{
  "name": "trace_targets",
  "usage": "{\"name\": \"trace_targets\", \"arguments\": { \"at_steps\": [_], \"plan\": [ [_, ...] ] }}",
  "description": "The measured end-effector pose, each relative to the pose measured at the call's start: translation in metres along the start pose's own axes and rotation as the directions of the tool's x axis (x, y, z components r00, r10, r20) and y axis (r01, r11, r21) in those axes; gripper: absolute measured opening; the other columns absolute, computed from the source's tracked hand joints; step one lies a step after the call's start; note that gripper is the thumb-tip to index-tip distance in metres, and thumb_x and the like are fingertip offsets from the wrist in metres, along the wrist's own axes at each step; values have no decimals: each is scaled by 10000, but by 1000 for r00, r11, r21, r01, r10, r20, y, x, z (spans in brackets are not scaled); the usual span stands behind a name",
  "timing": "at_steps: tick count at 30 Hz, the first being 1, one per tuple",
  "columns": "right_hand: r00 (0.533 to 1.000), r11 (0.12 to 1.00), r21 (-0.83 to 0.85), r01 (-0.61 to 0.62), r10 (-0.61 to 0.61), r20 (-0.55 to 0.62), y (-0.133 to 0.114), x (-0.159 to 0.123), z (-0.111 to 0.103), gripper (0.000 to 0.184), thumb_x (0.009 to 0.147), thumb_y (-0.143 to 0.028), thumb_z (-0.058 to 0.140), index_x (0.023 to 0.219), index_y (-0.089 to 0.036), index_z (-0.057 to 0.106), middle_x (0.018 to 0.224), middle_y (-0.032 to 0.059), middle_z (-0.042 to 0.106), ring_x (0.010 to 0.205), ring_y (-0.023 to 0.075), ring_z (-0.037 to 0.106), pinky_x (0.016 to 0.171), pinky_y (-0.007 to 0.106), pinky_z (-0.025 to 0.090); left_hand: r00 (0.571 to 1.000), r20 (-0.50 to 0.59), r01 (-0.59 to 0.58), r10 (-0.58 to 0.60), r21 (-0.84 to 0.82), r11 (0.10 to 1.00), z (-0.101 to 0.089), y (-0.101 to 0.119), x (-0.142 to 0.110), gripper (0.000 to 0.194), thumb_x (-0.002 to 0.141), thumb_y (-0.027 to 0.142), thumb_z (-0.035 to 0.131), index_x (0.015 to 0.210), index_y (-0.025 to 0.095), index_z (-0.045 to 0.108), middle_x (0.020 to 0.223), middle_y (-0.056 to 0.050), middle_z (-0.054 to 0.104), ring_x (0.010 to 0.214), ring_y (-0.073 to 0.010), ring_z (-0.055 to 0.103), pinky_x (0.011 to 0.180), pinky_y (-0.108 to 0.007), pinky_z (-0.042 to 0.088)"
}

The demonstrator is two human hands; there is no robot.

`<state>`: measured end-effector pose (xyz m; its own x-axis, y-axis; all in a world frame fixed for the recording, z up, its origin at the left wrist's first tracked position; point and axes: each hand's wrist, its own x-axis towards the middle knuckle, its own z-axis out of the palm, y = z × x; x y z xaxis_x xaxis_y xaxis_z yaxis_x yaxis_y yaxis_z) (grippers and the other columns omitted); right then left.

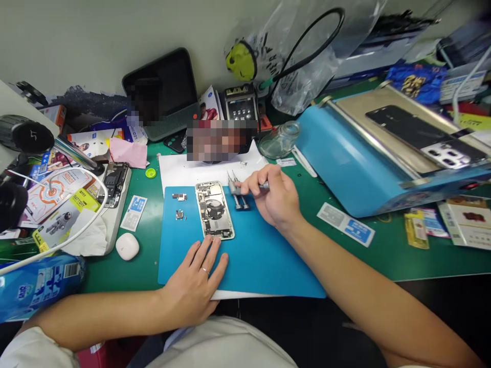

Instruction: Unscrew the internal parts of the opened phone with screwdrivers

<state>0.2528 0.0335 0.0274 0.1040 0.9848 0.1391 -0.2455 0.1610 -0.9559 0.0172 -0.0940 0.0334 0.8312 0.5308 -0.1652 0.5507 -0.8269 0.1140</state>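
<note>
An opened phone [215, 210], its inner parts bared, lies on a blue mat [268, 266]. My left hand [197, 278] rests on the mat with fingers stretched, the fingertips at the phone's lower edge. Above and right of it, my right hand [274, 197] is closed around a grey screwdriver, mostly hidden by the fingers. Right beside those fingers, grey screwdrivers [238, 199] lie together on the mat, thin tips pointing away from me. Two small circuit pieces, an upper one [179, 197] and a lower one [179, 215], lie left of the phone.
A blue machine [337, 158] with a phone back [418, 133] on top stands at the right. A glass jar [282, 140] lies behind the mat. At the left are a white earbud case [127, 246], boxes and a blue package [42, 283]. A dark screen device [163, 92] leans at the back.
</note>
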Motion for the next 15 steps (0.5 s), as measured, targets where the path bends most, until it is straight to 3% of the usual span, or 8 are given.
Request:
{"name": "trace_targets", "arguments": {
  "at_steps": [3, 6, 11, 13, 15],
  "plan": [
    [997, 998, 19, 52, -51, -56, -6, 2, 1, 541, 910, -773, 398, 705, -273, 383, 502, -76, 260, 461, 156, 404, 668, 404, 590, 1000, -6, 0, 0, 6, 1000, -3, 0, -2, 802, 973, 506, 491, 1577, 42, 242, 1648, -299, 125, 1533, -449, 169, 1213, -554, 111],
    [994, 996, 44, 82, -79, -71, -10, 3, -1, 506, 955, -737, 296, 748, -282, 372, 528, -77, 220, 444, 155, 327, 575, 360, 539, 998, -56, 14, -11, 43, 999, -3, 0, -4, 799, 980, 509, 475, 1578, 33, 243, 1641, -307, 142, 1525, -461, 182, 1212, -558, 121],
    [996, 992, 110, 58, -50, -72, -11, 5, -2, 337, 977, -605, 431, 846, -297, 475, 605, -60, 306, 513, 155, 376, 574, 338, 488, 986, -163, -5, 46, 246, 969, 17, -5, -3, 832, 980, 636, 426, 1551, 42, 314, 1590, -298, 312, 1478, -439, 321, 1172, -520, 268],
    [995, 990, 136, 48, -37, -88, -9, 5, -1, 243, 933, -518, 567, 851, -297, 509, 606, -57, 350, 538, 154, 393, 601, 342, 484, 963, -262, 47, 57, 376, 925, 31, -9, -1, 647, 1022, 490, 462, 1534, 103, 377, 1563, -228, 413, 1432, -379, 422, 1137, -466, 341],
    [994, 992, 120, 48, -35, -105, -6, 4, 0, 216, 883, -474, 647, 849, -298, 525, 618, -52, 403, 563, 163, 427, 630, 361, 488, 927, -365, 94, 81, 436, 895, 43, -12, 3, 564, 1029, 466, 475, 1487, 137, 458, 1507, -186, 507, 1375, -348, 498, 1102, -439, 398]
  ]
}}
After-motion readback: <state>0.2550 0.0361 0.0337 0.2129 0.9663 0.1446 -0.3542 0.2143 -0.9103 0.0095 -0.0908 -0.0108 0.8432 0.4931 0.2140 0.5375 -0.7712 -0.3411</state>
